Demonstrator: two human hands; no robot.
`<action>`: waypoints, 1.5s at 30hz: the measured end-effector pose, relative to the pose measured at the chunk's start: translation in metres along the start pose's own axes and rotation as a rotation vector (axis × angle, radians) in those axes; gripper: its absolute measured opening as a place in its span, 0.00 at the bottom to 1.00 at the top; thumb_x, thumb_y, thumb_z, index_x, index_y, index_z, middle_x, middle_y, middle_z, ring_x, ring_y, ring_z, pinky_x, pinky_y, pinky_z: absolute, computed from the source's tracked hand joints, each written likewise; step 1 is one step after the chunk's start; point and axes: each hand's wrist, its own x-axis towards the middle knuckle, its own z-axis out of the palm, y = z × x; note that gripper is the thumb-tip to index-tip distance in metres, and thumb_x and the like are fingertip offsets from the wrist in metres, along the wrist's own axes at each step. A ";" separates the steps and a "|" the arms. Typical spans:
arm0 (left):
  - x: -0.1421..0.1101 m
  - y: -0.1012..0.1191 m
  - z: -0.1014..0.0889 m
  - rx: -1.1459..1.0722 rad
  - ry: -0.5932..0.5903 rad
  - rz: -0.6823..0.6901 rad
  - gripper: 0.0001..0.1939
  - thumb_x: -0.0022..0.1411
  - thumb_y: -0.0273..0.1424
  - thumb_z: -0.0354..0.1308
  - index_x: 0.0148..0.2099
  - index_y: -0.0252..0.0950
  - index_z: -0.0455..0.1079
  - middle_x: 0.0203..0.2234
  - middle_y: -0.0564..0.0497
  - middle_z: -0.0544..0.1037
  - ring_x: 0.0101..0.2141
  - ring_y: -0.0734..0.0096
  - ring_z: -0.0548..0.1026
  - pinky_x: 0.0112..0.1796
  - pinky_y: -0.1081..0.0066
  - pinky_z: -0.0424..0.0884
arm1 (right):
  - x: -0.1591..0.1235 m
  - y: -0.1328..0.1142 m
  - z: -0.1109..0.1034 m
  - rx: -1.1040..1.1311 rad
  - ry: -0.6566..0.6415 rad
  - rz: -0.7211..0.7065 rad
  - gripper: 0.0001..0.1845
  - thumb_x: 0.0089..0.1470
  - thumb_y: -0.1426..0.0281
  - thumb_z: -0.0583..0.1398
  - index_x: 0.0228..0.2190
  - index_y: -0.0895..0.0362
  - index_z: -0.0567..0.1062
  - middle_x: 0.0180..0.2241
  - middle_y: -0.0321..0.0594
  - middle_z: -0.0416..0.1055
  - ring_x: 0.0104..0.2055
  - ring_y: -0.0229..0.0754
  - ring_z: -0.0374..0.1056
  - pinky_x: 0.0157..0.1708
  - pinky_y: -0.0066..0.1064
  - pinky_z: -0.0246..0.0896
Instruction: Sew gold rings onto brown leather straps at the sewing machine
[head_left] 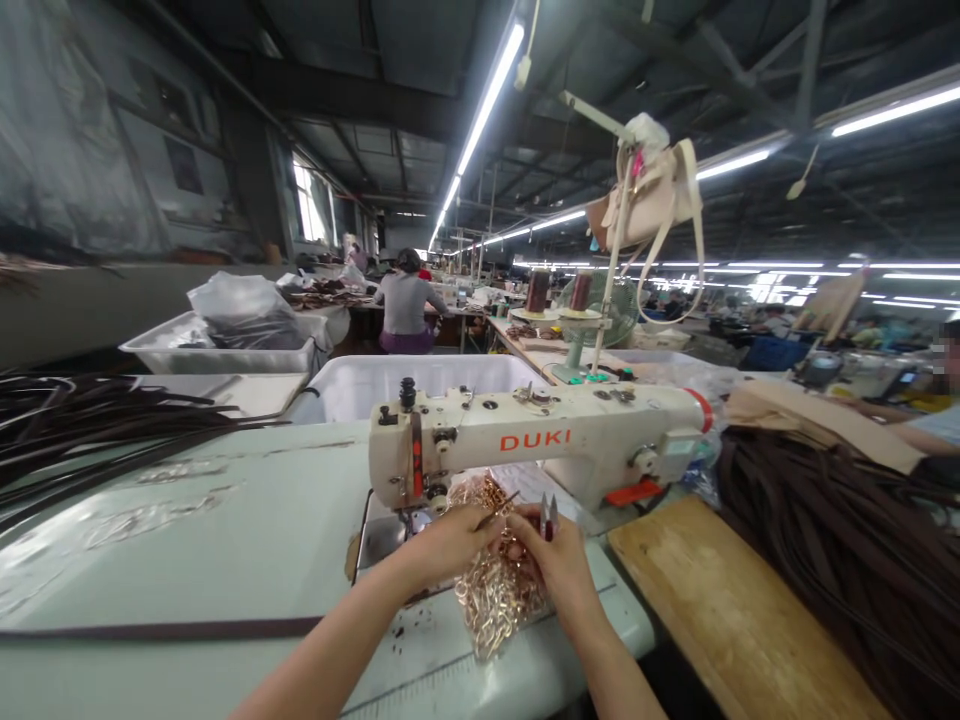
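Observation:
My left hand [450,545] and my right hand [551,555] meet over a clear plastic bag of gold metal clasps [499,595] lying on the sewing table in front of a white DUKI sewing machine [540,445]. The left hand's fingers pinch a thin dark strap end [501,510] near the machine's needle. My right hand is closed round small thread snips [549,515] whose tips stick up, and its fingers also touch the clasps. A dark strap [165,630] runs along the table to the left.
Piles of dark straps lie at the far left [90,425] and right [847,540]. A wooden board [720,600] sits right of the machine. White bins [225,350] stand behind; a beige bag [649,200] hangs above. A seated worker [405,305] and other people work farther back.

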 end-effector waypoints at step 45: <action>-0.142 0.001 0.006 0.023 0.136 -0.295 0.22 0.70 0.42 0.34 0.40 0.42 0.68 0.19 0.57 0.65 0.23 0.69 0.68 0.27 0.74 0.61 | -0.077 -0.017 0.060 -0.088 0.043 -0.173 0.13 0.52 0.58 0.64 0.30 0.55 0.80 0.30 0.39 0.77 0.32 0.43 0.71 0.30 0.29 0.63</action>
